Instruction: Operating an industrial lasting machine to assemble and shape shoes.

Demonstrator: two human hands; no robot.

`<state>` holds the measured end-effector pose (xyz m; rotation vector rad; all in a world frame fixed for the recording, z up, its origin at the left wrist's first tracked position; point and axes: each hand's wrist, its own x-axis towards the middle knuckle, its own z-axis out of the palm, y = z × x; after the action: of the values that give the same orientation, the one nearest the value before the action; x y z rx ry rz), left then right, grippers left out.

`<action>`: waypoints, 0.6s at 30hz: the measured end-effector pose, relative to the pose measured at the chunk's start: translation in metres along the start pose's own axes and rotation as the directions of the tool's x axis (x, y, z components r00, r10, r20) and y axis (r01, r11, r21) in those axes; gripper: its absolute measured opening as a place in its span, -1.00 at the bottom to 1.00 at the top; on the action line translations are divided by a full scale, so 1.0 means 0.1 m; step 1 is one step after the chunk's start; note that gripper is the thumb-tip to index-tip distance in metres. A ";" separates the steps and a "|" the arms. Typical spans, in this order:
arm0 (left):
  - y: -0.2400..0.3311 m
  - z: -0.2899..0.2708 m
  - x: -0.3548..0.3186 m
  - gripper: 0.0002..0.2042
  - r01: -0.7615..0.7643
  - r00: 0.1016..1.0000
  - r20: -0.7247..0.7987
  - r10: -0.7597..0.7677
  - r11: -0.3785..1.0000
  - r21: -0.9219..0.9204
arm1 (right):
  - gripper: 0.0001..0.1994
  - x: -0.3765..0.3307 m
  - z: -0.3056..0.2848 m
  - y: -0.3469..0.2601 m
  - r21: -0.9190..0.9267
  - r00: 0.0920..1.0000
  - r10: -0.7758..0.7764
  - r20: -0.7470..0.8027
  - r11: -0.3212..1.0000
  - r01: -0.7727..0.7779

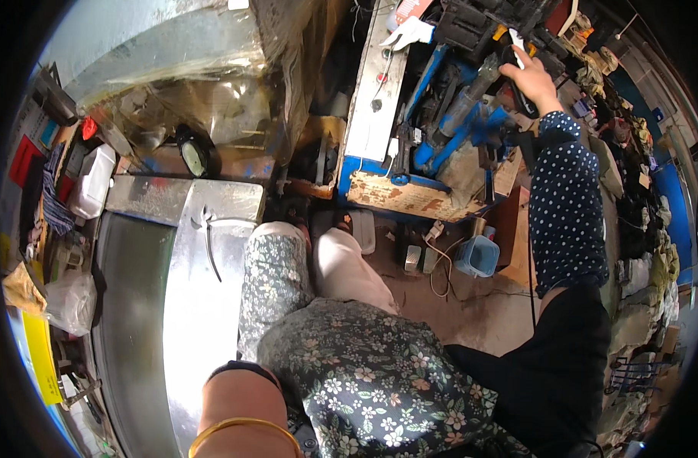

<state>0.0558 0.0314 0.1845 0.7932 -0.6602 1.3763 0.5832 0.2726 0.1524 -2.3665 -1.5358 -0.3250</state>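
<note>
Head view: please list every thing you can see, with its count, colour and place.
metal sheet: one, silver, lower left
pliers: one, metal, on the sheet's far end
plastic jug: one, white, left
round dial: one, black rim, above the sheet
machine: one, blue, top centre
small tub: one, light blue, on the floor
right hand: dotted sleeve, reaching onto the machine
left hand: out of view; only the forearm with a gold bangle, bottom

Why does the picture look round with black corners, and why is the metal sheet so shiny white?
In the head view, the fisheye lens squeezes everything into a circle, so the corners go black and straight edges like the blue machine bend near the rim. In the same view, daylight bounces off the metal sheet, leaving a washed-out white glare. The right hand up at the machine looks small and a little soft.
</note>
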 end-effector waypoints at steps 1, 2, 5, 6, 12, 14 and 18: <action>0.03 0.00 -0.02 -0.82 0.002 1.000 -0.003 -0.002 1.000 0.003 | -0.18 0.06 -0.02 0.04 0.030 1.000 0.007 -0.011 1.000 -0.007; 0.05 0.01 -0.04 -0.82 0.003 1.000 -0.004 -0.003 1.000 0.006 | -0.18 0.05 0.00 0.11 0.000 1.000 0.017 -0.007 1.000 -0.017; 0.11 0.02 -0.05 -0.81 -0.003 1.000 0.003 0.002 1.000 0.021 | -0.18 0.05 0.02 0.08 -0.028 1.000 0.025 -0.005 0.999 -0.025; 0.12 0.02 -0.06 -0.81 -0.006 1.000 0.006 0.005 1.000 0.024 | -0.17 0.04 0.01 0.05 -0.028 1.000 0.031 -0.002 0.999 -0.031; 0.18 0.02 -0.12 -0.80 -0.018 1.000 0.014 0.017 0.999 0.029 | -0.18 0.03 0.03 0.03 -0.028 0.999 0.043 0.007 0.999 -0.043; 0.19 0.03 -0.14 -0.80 -0.020 1.000 0.009 0.020 0.999 0.031 | -0.18 0.04 0.02 0.08 -0.018 0.999 0.038 0.010 0.999 -0.038; 0.21 0.03 -0.14 -0.80 -0.017 1.000 0.018 0.016 0.999 0.040 | -0.19 0.06 0.04 0.06 -0.027 0.999 0.046 0.003 0.999 -0.046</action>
<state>0.0336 0.0209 0.1769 0.8338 -0.6556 1.4024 0.5914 0.2765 0.1503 -2.4204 -1.4848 -0.3339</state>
